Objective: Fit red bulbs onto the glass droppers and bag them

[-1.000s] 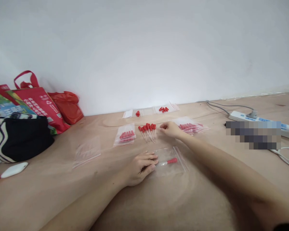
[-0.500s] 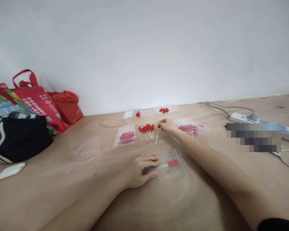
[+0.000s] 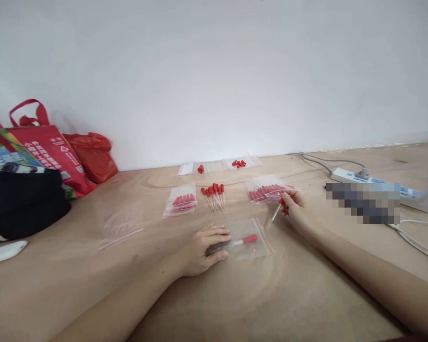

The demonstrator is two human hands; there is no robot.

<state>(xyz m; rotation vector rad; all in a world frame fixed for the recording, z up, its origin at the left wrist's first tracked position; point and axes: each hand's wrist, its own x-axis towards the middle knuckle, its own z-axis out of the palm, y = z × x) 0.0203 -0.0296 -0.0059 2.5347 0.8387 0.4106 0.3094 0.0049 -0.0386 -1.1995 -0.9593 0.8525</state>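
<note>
My left hand (image 3: 210, 248) lies on a clear zip bag (image 3: 262, 244), fingers and thumb spread apart. Inside this bag is a glass dropper with a red rubber bulb (image 3: 250, 238); my hand covers its other end. My right hand (image 3: 295, 206) pinches another dropper (image 3: 276, 213) by its red bulb, the glass tip pointing down and left. It is raised to the right of the bag's zip edge. Several red-bulbed droppers (image 3: 216, 192) lie fanned out beyond my left hand. Filled zip bags of droppers lie at the left (image 3: 181, 200) and right (image 3: 262, 191) of that fan.
By the wall are loose red bulbs (image 3: 238, 164) and clear glass tubes (image 3: 216, 167). A flat clear bag (image 3: 123, 225) lies at left, near a black bag (image 3: 24, 204) and red shopping bags (image 3: 57, 152). A power strip (image 3: 371, 179) with cables is at right.
My right hand has moved from the fan of droppers to the right and nearer, carrying one dropper. My left hand stays on the zip bag. The view has shifted slightly.
</note>
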